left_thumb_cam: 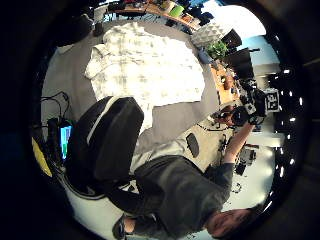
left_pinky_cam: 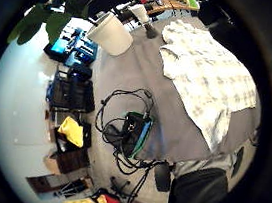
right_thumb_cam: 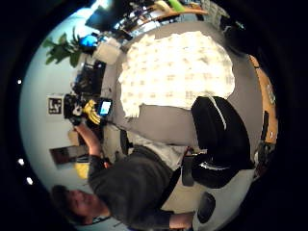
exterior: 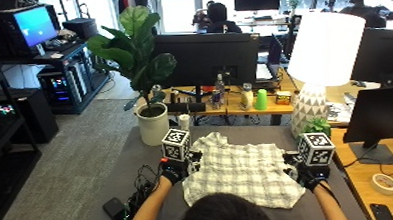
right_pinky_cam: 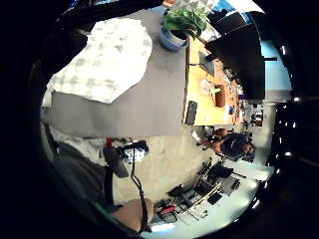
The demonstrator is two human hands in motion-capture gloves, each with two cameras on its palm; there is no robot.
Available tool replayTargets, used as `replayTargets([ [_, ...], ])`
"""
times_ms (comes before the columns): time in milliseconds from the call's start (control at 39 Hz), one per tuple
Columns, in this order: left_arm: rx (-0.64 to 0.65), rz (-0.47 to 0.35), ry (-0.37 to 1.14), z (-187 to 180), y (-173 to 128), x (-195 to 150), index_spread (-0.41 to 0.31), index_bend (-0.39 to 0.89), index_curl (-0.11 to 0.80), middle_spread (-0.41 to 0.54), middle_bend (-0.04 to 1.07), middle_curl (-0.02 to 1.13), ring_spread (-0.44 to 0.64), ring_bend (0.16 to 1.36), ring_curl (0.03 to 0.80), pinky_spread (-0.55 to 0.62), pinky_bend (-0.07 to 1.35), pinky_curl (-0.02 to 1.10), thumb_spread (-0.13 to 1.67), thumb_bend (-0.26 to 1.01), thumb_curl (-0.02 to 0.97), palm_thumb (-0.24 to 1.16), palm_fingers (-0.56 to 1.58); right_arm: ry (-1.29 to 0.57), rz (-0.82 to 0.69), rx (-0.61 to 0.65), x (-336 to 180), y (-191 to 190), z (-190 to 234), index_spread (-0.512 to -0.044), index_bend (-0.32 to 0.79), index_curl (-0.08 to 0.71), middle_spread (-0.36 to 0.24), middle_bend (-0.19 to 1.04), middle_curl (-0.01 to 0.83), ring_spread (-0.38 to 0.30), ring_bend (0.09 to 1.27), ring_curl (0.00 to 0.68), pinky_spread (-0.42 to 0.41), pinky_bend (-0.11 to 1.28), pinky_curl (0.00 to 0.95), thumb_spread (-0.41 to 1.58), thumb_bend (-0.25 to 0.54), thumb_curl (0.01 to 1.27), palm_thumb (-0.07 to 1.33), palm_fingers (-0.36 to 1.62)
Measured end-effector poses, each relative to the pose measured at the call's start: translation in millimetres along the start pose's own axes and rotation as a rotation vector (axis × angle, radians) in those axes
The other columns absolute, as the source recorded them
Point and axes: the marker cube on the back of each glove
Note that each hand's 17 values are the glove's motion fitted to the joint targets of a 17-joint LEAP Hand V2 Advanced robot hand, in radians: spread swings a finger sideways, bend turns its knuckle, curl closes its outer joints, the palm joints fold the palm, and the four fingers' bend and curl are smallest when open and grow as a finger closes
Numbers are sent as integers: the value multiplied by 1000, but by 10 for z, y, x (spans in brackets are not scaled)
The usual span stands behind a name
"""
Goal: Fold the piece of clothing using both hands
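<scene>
A white plaid shirt [exterior: 239, 173] lies spread flat on the grey table [exterior: 135, 152], in front of the person. My left hand [exterior: 172, 174] hovers at the shirt's left edge and my right hand [exterior: 310, 177] at its right edge. Both are raised above the table and hold nothing. The palm views look down from a height on the shirt [left_pinky_cam: 210, 76] [left_thumb_cam: 150, 65] [right_pinky_cam: 104, 55] [right_thumb_cam: 178, 72]. No fingers show in them. The left thumb side view catches the right hand [left_thumb_cam: 239, 116] lifted in the air. The right thumb side view shows the left hand [right_thumb_cam: 79, 113] likewise.
A potted plant [exterior: 152, 123] and a small white cylinder [exterior: 184, 121] stand at the table's far left. A lamp [exterior: 307, 110] stands at its far right. Cables [exterior: 143, 185] and a dark device [exterior: 114, 208] lie on its left side. A black chair [left_thumb_cam: 112, 140] is behind the person.
</scene>
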Motion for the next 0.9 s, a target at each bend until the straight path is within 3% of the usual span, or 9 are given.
replayTargets([
  [26,2,-1,0,-5,-2,1,-59,363,95,20,155,38,40,401,80,97,256,59,423,76,21,127,555,0,1,1,5,-5,-2,-135,215,65,-12,270,77,-6,411,83,65,323,64,407,331,76,479,707],
  [154,5,-2,6,-33,-24,7,-89,360,171,35,148,112,63,444,171,143,267,140,728,72,46,145,502,-11,2,-2,-26,65,-105,-202,185,166,-18,264,149,-8,441,188,99,325,158,729,388,115,567,670],
  [359,-7,12,5,60,-187,-52,-100,344,246,45,142,153,80,462,219,178,267,195,982,48,85,153,468,-46,20,-5,10,26,-70,-247,161,224,-19,248,217,-10,432,243,123,307,212,1021,388,150,603,652],
  [640,-58,44,19,37,11,66,-87,222,288,73,131,176,101,511,263,201,319,257,1089,-1,133,159,375,-41,36,-28,53,-14,-24,-265,149,261,-20,222,280,-11,418,282,133,280,251,1192,347,182,623,641],
  [896,-281,137,8,769,-21,345,-60,140,296,102,139,189,126,558,289,208,375,298,1036,-34,171,124,305,16,-5,-178,-41,-364,686,-276,125,271,-20,199,316,-10,416,308,144,281,281,1217,258,198,593,616],
])
